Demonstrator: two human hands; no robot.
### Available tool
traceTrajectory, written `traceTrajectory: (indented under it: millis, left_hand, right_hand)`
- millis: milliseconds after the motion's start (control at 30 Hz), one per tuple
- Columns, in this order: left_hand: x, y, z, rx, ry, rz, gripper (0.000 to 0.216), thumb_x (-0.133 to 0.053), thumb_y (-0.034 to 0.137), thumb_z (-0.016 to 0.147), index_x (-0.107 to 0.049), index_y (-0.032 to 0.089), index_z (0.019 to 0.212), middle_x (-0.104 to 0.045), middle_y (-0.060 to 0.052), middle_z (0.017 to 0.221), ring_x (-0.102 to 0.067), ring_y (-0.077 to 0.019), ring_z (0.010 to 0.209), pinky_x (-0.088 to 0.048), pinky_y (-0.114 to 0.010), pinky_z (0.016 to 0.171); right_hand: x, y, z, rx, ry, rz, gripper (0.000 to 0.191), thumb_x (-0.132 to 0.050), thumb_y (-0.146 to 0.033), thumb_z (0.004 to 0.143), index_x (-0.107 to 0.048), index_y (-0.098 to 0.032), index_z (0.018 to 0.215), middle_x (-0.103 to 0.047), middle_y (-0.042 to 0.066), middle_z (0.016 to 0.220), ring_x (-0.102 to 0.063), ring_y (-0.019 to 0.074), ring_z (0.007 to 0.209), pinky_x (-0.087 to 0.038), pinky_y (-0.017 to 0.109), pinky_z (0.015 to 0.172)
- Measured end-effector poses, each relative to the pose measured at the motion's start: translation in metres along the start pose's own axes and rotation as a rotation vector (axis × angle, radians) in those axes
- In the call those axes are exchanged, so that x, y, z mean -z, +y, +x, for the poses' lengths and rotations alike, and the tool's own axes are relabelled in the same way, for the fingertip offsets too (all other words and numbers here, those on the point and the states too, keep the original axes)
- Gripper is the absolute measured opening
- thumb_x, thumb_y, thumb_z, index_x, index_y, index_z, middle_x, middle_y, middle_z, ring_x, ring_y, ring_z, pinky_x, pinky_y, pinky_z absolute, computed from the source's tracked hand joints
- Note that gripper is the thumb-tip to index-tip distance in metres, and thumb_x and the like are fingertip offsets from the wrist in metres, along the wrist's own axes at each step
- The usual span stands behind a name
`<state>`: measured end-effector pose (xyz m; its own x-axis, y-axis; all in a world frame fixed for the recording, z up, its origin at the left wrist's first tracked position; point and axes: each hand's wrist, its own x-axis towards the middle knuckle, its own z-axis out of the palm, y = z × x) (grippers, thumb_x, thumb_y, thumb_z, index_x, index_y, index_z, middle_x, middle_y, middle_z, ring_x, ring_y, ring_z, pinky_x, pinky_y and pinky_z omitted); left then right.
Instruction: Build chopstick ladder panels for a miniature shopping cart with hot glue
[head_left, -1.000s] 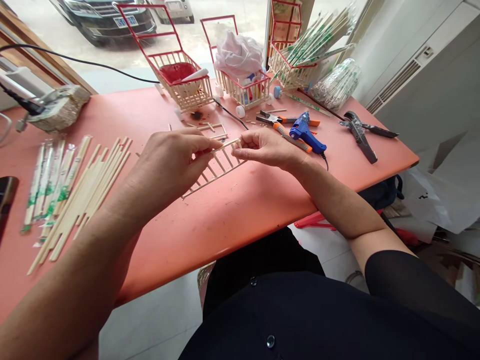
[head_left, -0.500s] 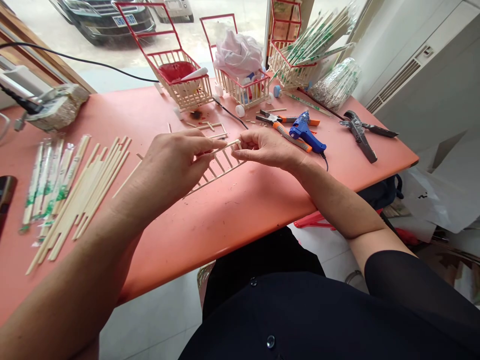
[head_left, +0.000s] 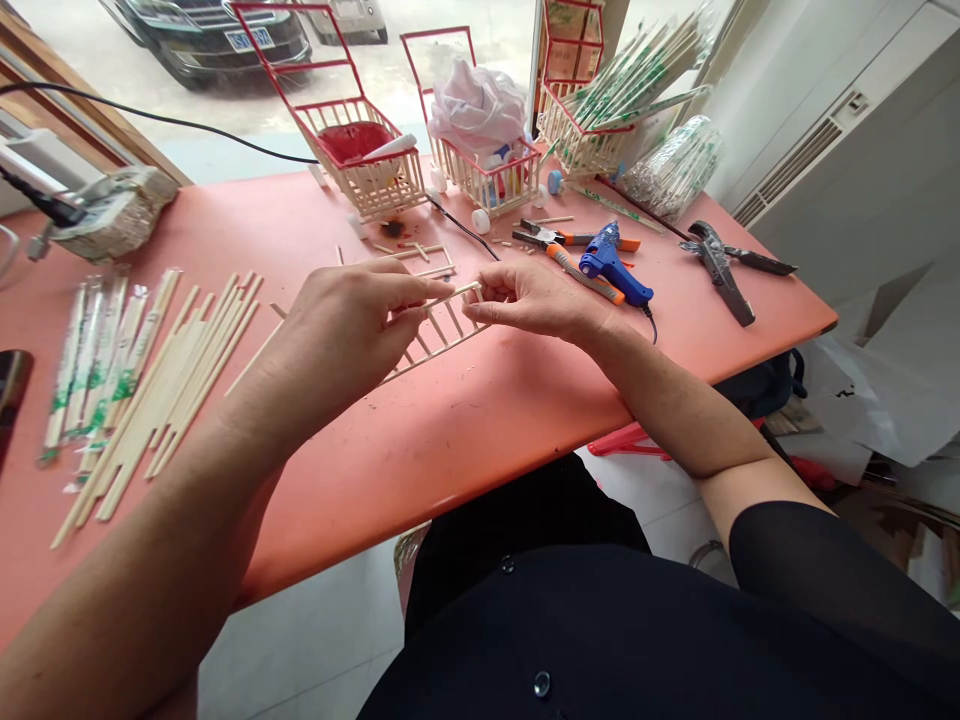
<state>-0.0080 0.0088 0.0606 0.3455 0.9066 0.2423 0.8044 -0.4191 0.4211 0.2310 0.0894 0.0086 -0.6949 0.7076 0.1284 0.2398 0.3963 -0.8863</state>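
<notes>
A small wooden frame (head_left: 439,350) of pale sticks, built like a ladder with short rungs, is held between my two hands over the pink table. My left hand (head_left: 352,325) pinches its upper rail, and the palm and wrist cover the frame's left part. At the right end, the thumb and fingers of my right hand (head_left: 525,297) close on the corner of the frame. Just behind it lie joined stick pieces (head_left: 420,255). A blue glue gun (head_left: 615,265) rests to the right of my right hand, beside orange-handled pliers (head_left: 577,270).
Bare chopsticks (head_left: 172,380) and wrapped chopsticks (head_left: 105,350) lie at the left. Along the back stand stick-built carts (head_left: 367,180), one holding a white cloth bag (head_left: 480,105). A power strip (head_left: 112,215) is at the back left, and a black clamp-like tool (head_left: 720,265) lies at the right.
Almost nothing differs. My left hand and wrist have shifted very slightly, while both hands keep their hold on the frame.
</notes>
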Motion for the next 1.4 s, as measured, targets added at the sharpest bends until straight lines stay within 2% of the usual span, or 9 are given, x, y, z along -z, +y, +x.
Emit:
traceTrajectory:
  millis: [133,300,500,667,800,967,1133,1300,1400]
  left_hand:
    - [0.0,0.001,0.0,0.005,0.008,0.001,0.046,-0.051,0.034,0.103,-0.094,0.034,0.122,-0.089,-0.007,0.113,-0.08,-0.028,0.092,-0.062,-0.042,0.094]
    - [-0.001,0.0,0.0,-0.006,0.001,-0.008,0.045,-0.051,0.036,0.104,-0.094,0.04,0.119,-0.089,-0.005,0.11,-0.08,-0.0277,0.091,-0.062,-0.041,0.093]
    - [-0.003,-0.001,0.0,0.012,-0.005,0.012,0.047,-0.049,0.037,0.104,-0.093,0.037,0.122,-0.088,-0.006,0.11,-0.08,-0.028,0.093,-0.06,-0.04,0.094]
    - [-0.002,0.0,0.001,0.003,0.004,-0.001,0.046,-0.049,0.037,0.104,-0.093,0.039,0.12,-0.089,-0.005,0.111,-0.081,-0.0271,0.095,-0.061,-0.04,0.095]
    - [-0.001,0.0,0.0,-0.001,0.004,0.0,0.045,-0.05,0.037,0.104,-0.092,0.041,0.121,-0.09,-0.003,0.115,-0.082,-0.0265,0.095,-0.061,-0.039,0.094]
    - [0.0,-0.001,0.0,0.014,0.002,0.004,0.045,-0.051,0.037,0.103,-0.092,0.04,0.12,-0.09,-0.003,0.116,-0.081,-0.0265,0.094,-0.061,-0.039,0.094]
    - [0.001,0.0,0.0,0.025,0.016,-0.01,0.043,-0.052,0.036,0.103,-0.092,0.038,0.118,-0.09,-0.002,0.115,-0.082,-0.026,0.094,-0.062,-0.04,0.096]
    - [0.006,0.007,-0.002,0.051,-0.013,0.021,0.045,-0.05,0.033,0.105,-0.091,0.031,0.123,-0.09,0.0,0.126,-0.082,-0.0244,0.105,-0.061,-0.037,0.103]
    - [0.005,0.005,-0.002,0.05,-0.013,0.018,0.045,-0.05,0.033,0.105,-0.091,0.031,0.123,-0.09,0.001,0.126,-0.081,-0.0241,0.105,-0.06,-0.037,0.103]
  right_hand:
    - [-0.001,0.001,0.0,0.002,0.006,-0.003,0.015,-0.074,-0.021,0.1,-0.067,-0.017,0.088,-0.056,-0.004,0.078,-0.046,0.0119,0.075,-0.034,0.026,0.068]
    - [-0.003,0.008,0.003,0.028,-0.008,0.013,0.017,-0.072,-0.017,0.101,-0.063,-0.018,0.087,-0.054,-0.005,0.075,-0.044,0.0108,0.073,-0.034,0.025,0.066]
    - [-0.01,0.017,0.008,0.03,0.052,0.016,0.02,-0.072,-0.013,0.101,-0.062,-0.018,0.085,-0.052,-0.006,0.073,-0.044,0.0104,0.07,-0.035,0.025,0.066]
    - [-0.012,0.014,0.008,-0.009,0.074,-0.013,0.022,-0.073,-0.013,0.102,-0.062,-0.018,0.084,-0.053,-0.006,0.073,-0.046,0.011,0.072,-0.036,0.024,0.066]
    - [-0.013,0.014,0.008,-0.027,0.065,0.056,0.023,-0.073,-0.011,0.102,-0.061,-0.018,0.084,-0.053,-0.007,0.074,-0.046,0.0105,0.071,-0.038,0.023,0.067]
    - [-0.014,0.013,0.008,-0.088,0.053,0.232,0.02,-0.075,-0.009,0.099,-0.061,-0.018,0.088,-0.064,-0.004,0.08,-0.054,0.0111,0.077,-0.044,0.022,0.072]
    - [-0.013,0.01,0.007,-0.127,0.058,0.314,0.017,-0.079,-0.007,0.095,-0.066,-0.016,0.089,-0.078,0.001,0.089,-0.065,0.0123,0.085,-0.051,0.023,0.08]
    - [-0.013,0.01,0.007,-0.147,0.065,0.409,0.019,-0.085,-0.006,0.09,-0.068,-0.015,0.089,-0.079,0.001,0.087,-0.067,0.0115,0.084,-0.055,0.024,0.086]
    - [-0.014,0.01,0.007,-0.152,0.064,0.446,0.019,-0.086,-0.006,0.09,-0.069,-0.014,0.09,-0.077,0.001,0.087,-0.067,0.0113,0.085,-0.055,0.024,0.087]
